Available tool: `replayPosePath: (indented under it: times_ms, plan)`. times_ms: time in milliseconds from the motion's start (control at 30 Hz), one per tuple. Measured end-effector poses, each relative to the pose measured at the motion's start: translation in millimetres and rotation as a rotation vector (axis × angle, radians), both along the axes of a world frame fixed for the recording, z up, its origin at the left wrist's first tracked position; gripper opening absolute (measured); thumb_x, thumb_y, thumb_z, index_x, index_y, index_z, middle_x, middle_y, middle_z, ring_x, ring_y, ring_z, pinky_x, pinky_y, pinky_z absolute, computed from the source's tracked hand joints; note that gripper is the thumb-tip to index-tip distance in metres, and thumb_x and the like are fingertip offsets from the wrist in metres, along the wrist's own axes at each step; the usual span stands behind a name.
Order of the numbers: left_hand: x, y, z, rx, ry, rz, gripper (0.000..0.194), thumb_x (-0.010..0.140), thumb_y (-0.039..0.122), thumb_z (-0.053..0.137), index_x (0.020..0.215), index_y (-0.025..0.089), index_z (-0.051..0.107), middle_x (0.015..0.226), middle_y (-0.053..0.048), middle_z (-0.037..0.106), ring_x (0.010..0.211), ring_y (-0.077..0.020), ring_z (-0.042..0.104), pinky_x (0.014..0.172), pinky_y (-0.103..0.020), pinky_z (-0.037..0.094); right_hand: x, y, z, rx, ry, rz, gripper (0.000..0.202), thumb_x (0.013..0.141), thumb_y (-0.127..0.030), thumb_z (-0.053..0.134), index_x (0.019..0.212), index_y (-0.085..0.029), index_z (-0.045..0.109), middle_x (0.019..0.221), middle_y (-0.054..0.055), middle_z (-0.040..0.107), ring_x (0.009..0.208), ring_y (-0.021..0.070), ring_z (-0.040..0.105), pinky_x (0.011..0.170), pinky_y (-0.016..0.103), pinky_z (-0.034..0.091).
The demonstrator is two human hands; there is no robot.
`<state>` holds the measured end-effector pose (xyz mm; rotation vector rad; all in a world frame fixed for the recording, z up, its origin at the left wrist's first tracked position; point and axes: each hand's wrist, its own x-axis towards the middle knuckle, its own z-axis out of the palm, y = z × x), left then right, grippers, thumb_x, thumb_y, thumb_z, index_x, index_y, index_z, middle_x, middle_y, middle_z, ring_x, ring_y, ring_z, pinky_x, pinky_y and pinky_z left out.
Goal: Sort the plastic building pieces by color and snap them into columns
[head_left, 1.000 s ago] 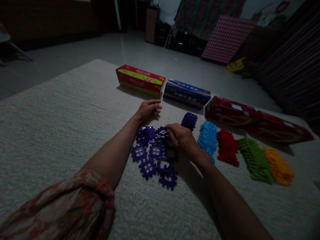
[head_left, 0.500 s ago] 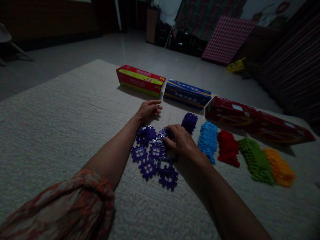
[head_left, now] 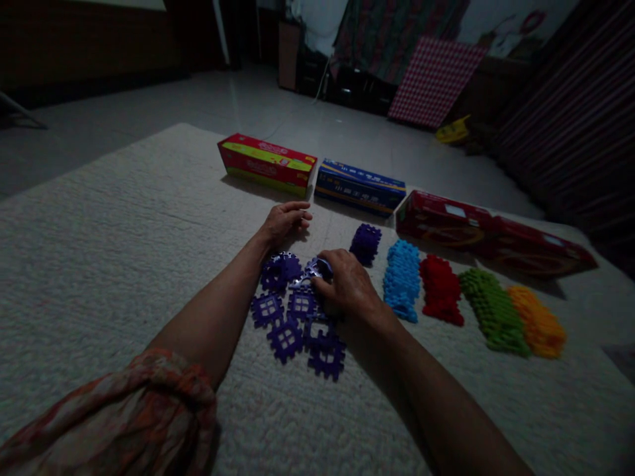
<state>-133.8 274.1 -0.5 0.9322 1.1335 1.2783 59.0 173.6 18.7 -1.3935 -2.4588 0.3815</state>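
Observation:
Several loose purple interlocking toy tiles, square with toothed edges and window cut-outs, lie spread on the pale mat. My right hand reaches over their far right side, thumb and fingers curled round a purple tile at the pile's edge. My left hand rests just beyond the pile, fingers apart and partly bent, with nothing in it. To the right of the loose tiles stand sorted stacks: purple, light blue, red, green and orange.
Behind the stacks, a row of long boxes crosses the mat: a red and yellow box, a blue box and dark red boxing at the right. Farther off are a tiled floor and a checked cloth.
The whole view has shifted slightly, so things sit a little farther left. Both hands keep nearly the same place over the mat, the right still at the purple tile.

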Motion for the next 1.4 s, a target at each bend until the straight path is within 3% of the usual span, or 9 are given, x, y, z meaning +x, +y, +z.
replayPosePath:
  times_ms: [100, 233, 367, 467, 700, 1000, 1200, 1400]
  plan:
    - [-1, 0, -0.3, 0.002, 0.003, -0.003, 0.028, 0.076, 0.014, 0.072, 0.104, 0.013, 0.067, 0.08, -0.004, 0.072, 0.059, -0.0089, 0.063, 0.057, -0.023, 0.052, 3, 2, 2.9, 0.059, 0.058, -0.022, 0.034, 0.084, -0.027, 0.066, 0.117, -0.02, 0.062, 0.115, 0.013, 0.067, 0.106, 0.0279, 0.06, 0.094, 0.041, 0.047]
    - [0, 0, 0.6, -0.011, -0.012, 0.004, 0.026, 0.078, 0.011, 0.069, 0.104, 0.012, 0.067, 0.078, -0.004, 0.071, 0.058, -0.0081, 0.062, 0.054, -0.021, 0.05, 23, 15, 19.4, 0.198, 0.109, -0.059, 0.04, 0.08, -0.023, 0.065, 0.12, -0.019, 0.061, 0.114, 0.014, 0.067, 0.106, 0.0305, 0.059, 0.096, 0.044, 0.046]
    - [1, -1, 2.0, -0.019, -0.029, 0.01, 0.024, 0.079, 0.007, 0.066, 0.102, 0.012, 0.067, 0.078, -0.004, 0.071, 0.057, -0.0079, 0.061, 0.054, -0.02, 0.049, 51, 29, 31.9, 0.271, 0.044, -0.155, 0.049, 0.076, -0.019, 0.064, 0.125, -0.016, 0.058, 0.117, 0.017, 0.064, 0.111, 0.0341, 0.057, 0.098, 0.048, 0.045]
    - [1, -1, 2.3, -0.024, -0.036, 0.005, 0.023, 0.08, 0.006, 0.065, 0.102, 0.011, 0.067, 0.079, -0.005, 0.072, 0.058, -0.0084, 0.061, 0.056, -0.022, 0.05, 61, 32, 30.4, 0.258, -0.023, -0.161, 0.058, 0.075, -0.018, 0.065, 0.131, -0.018, 0.053, 0.119, 0.016, 0.061, 0.11, 0.0351, 0.056, 0.096, 0.05, 0.046]
    - [1, 0, 1.1, -0.024, -0.021, 0.013, 0.025, 0.08, 0.005, 0.064, 0.104, 0.011, 0.068, 0.079, -0.006, 0.072, 0.059, -0.0092, 0.062, 0.059, -0.024, 0.052, 52, 23, 19.5, 0.257, -0.182, -0.113, 0.067, 0.076, -0.01, 0.065, 0.139, -0.025, 0.047, 0.118, 0.015, 0.058, 0.108, 0.0335, 0.054, 0.089, 0.045, 0.046]
    - [2, 1, 1.2, -0.02, -0.026, 0.007, 0.024, 0.079, 0.005, 0.064, 0.103, 0.011, 0.066, 0.076, -0.003, 0.07, 0.056, -0.0077, 0.062, 0.05, -0.019, 0.045, 43, 17, 21.4, 0.264, -0.371, -0.155, 0.066, 0.08, -0.008, 0.058, 0.143, -0.021, 0.044, 0.122, 0.018, 0.058, 0.109, 0.0349, 0.052, 0.087, 0.045, 0.041]
    - [1, 0, 2.0, -0.014, -0.034, 0.005, 0.026, 0.077, 0.007, 0.067, 0.103, 0.011, 0.066, 0.077, -0.003, 0.071, 0.057, -0.0082, 0.062, 0.051, -0.019, 0.046, 45, 19, 17.6, 0.284, -0.351, -0.18, 0.068, 0.077, -0.012, 0.064, 0.142, -0.018, 0.046, 0.124, 0.019, 0.056, 0.108, 0.0362, 0.051, 0.089, 0.047, 0.04]
    - [-2, 3, -1.0, -0.013, -0.132, 0.015, 0.029, 0.077, 0.005, 0.066, 0.105, 0.01, 0.065, 0.076, -0.003, 0.07, 0.057, -0.0077, 0.06, 0.05, -0.019, 0.046, 40, 19, 20.7, 0.291, -0.195, -0.066, 0.055, 0.081, -0.014, 0.062, 0.135, -0.018, 0.053, 0.118, 0.018, 0.058, 0.107, 0.0343, 0.054, 0.087, 0.046, 0.045]
